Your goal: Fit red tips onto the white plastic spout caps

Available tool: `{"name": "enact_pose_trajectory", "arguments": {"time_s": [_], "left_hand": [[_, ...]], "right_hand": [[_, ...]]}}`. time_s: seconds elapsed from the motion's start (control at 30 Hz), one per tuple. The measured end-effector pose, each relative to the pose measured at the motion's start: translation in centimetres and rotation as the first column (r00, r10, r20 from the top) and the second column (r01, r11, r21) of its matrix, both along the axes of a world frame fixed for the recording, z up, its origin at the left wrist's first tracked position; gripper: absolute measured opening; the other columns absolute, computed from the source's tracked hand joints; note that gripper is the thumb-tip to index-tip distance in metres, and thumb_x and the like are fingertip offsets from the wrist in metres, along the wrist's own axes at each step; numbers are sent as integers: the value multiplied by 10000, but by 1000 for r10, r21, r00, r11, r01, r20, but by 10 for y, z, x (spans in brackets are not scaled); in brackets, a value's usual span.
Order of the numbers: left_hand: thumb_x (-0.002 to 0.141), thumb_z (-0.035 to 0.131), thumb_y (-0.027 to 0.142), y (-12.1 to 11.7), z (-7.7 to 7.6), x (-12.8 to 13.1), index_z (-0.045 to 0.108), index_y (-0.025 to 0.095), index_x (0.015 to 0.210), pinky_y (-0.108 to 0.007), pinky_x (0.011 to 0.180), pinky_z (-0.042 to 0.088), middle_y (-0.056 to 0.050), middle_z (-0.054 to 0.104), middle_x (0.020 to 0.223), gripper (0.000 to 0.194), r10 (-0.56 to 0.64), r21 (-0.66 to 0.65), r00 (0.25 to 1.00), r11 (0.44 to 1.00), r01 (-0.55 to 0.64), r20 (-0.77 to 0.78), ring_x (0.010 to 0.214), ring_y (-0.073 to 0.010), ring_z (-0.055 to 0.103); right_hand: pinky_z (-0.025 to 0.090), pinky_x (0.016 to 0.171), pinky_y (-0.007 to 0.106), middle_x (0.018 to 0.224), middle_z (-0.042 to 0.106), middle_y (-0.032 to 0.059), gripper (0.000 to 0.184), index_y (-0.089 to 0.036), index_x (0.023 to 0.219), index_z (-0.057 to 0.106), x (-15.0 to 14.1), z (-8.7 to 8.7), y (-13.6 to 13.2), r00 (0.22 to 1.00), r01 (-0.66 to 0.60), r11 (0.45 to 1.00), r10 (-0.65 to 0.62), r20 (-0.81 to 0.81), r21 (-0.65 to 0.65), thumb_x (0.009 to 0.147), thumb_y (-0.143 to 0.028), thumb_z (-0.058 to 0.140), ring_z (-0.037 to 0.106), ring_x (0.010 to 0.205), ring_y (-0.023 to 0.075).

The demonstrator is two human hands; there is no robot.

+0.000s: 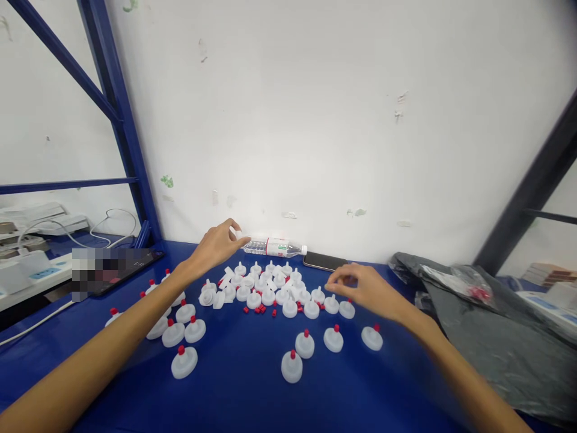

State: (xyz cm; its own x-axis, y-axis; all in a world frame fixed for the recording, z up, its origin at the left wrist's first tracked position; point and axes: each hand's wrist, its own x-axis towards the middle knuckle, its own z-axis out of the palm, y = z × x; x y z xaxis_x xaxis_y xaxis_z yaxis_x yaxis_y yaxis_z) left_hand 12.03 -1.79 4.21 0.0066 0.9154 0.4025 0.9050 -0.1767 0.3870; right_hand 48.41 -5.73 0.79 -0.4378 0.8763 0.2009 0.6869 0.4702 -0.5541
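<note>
My left hand (219,243) is raised over the back left of the pile, near a lying clear water bottle (274,247). Its thumb and fingers are in a pinch, with a small white bit showing between them that I cannot make out. Over the pile's right side, my right hand (360,287) has curled fingers, thumb and fingertips close together. What they hold, if anything, is hidden. Just under it stands a white nozzle cap (331,304). The heap of white nozzle caps (268,294) lies between my hands, with small red tips (260,309) scattered along its front.
White caps with red tips fitted stand at the left (184,362) and front right (292,367) of the blue table (238,391). A phone (325,261) lies by the wall. A dark tablet (130,270) and cables are left; a grey plastic bag (491,343) is right.
</note>
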Motion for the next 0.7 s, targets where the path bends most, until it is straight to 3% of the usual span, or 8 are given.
{"name": "enact_pose_trajectory", "arguments": {"time_s": [0.1, 0.27, 0.47, 0.57, 0.7], "left_hand": [[814, 650, 608, -5, -2, 11, 554, 214, 1039, -340, 674, 469, -59, 728, 880, 465, -72, 41, 991, 997, 68, 114, 801, -252, 683], [823, 660, 607, -16, -1, 26, 528, 219, 994, -324, 598, 453, -45, 708, 850, 444, -128, 60, 975, 991, 119, 180, 695, -221, 668], [811, 696, 610, -28, -1, 39, 495, 231, 948, -300, 573, 427, -5, 678, 761, 450, -215, 81, 957, 976, 203, 197, 610, -186, 633], [827, 679, 622, -32, -3, 45, 494, 238, 978, -304, 573, 416, 18, 652, 693, 452, -280, 46, 947, 960, 276, 158, 597, -197, 625], [837, 664, 655, -39, -7, 54, 477, 241, 998, -307, 597, 409, 17, 647, 711, 483, -355, 51, 934, 934, 353, 30, 630, -204, 615]], "right_hand": [[465, 807, 390, 922, 702, 63, 218, -303, 866, 816, -12, -6, -5, 994, -81, 995, 76, 85, 63, 851, -493, 712, 593, 948, 280], [446, 763, 394, 816, 647, 66, 77, -311, 853, 829, -19, -16, -5, 977, -110, 987, 85, 195, 118, 800, -343, 782, 568, 889, 287], [447, 787, 394, 868, 693, 56, 98, -272, 832, 776, -22, -12, -7, 979, -112, 981, 82, 187, 156, 886, -311, 704, 595, 904, 272], [479, 804, 366, 956, 737, 30, 185, -273, 937, 729, -24, -1, -14, 997, -74, 983, 66, 49, 169, 980, -373, 578, 645, 915, 234], [514, 771, 329, 936, 771, 17, 165, -267, 904, 736, -34, 9, -24, 956, -36, 992, 69, -284, 119, 932, -407, 653, 696, 857, 216]]}}
